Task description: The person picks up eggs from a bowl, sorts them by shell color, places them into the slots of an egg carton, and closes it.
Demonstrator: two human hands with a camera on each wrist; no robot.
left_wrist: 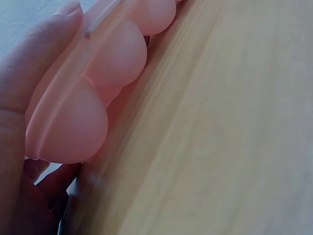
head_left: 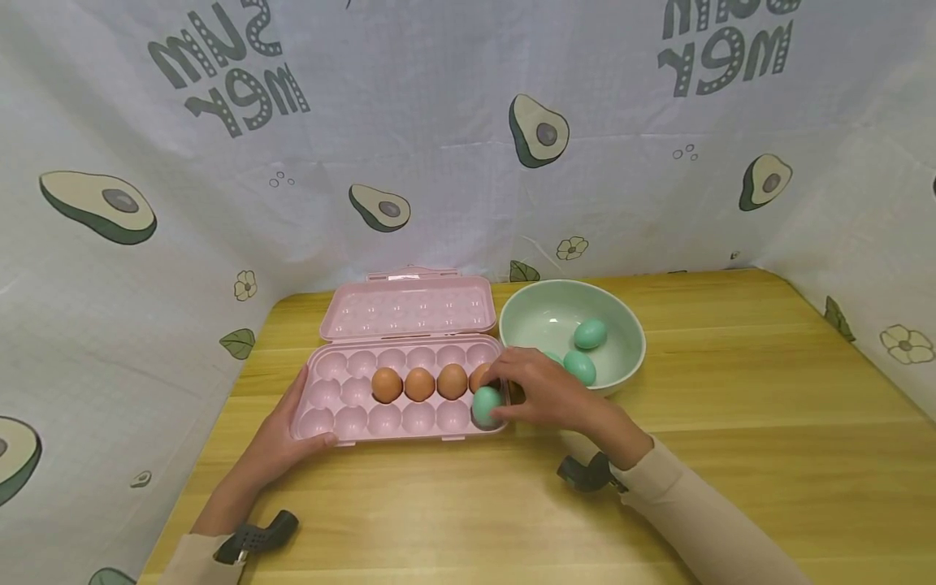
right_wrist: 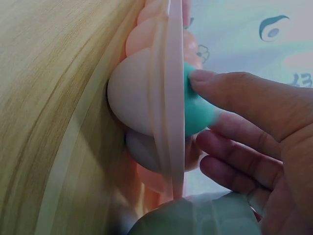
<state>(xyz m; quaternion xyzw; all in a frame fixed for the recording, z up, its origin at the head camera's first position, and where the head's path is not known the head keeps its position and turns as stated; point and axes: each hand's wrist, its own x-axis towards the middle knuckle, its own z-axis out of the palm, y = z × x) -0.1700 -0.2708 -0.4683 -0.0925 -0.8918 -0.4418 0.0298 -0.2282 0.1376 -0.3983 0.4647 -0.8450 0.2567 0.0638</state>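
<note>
Beige fabric sleeve (head_left: 709,508) up close, and the right hand's grip (head_left: 539,388) pinches a turquoise oval egg (head_left: 484,404) at the near-right corner of the pink plastic carton (head_left: 398,434), left hand (head_left: 276,437) clasping its left end; releasing off-centre could knock the brown egg (head_left: 478,377) behind.

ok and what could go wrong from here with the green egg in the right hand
The right hand could knock the green egg against the brown egg just behind it. That hand is also close to the mint-green bowl, so pulling back might nudge it. If the left hand, gripping the pink egg carton, tugs, its eggs might jolt.
</note>
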